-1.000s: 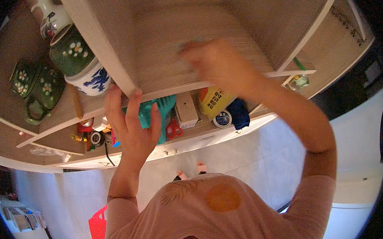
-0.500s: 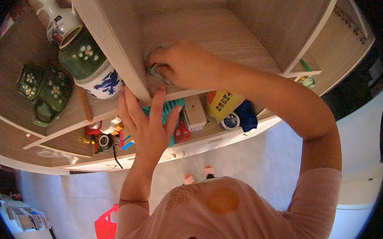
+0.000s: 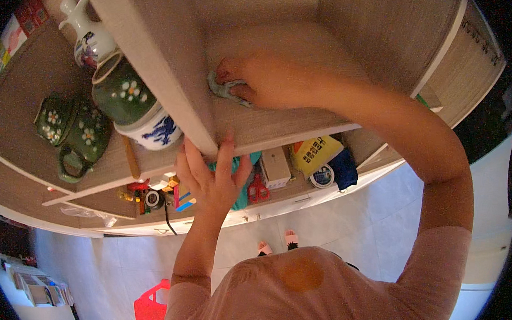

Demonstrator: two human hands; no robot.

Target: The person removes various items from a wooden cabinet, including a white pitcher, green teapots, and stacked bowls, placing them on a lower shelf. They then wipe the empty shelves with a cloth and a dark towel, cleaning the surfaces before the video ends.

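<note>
My right hand (image 3: 252,80) is closed on a crumpled grey-green cloth (image 3: 228,89), pressed to the wooden shelf board (image 3: 282,117) beside the upright divider (image 3: 162,60). That arm reaches across the compartment from the right. My left hand (image 3: 211,172) rests with fingers apart against the front edge where divider and shelf meet. Just left of the divider, a green flowered jar (image 3: 122,90) sits on a white pot with blue decoration (image 3: 158,132). Farther left are a green flowered mug (image 3: 84,135) and a white pitcher (image 3: 90,38).
Below the shelf are red scissors (image 3: 258,189), a small box (image 3: 276,167), a yellow packet (image 3: 315,155), a round tin (image 3: 322,176) and a dark blue cloth bundle (image 3: 344,168). A roll of black tape (image 3: 154,199) lies left. A red plastic container (image 3: 150,312) stands on the floor.
My right hand and the cloth have shifted slightly back toward me along the shelf. The whole view has moved a little, sliding the scene right and down. My left hand stays at the edge.
</note>
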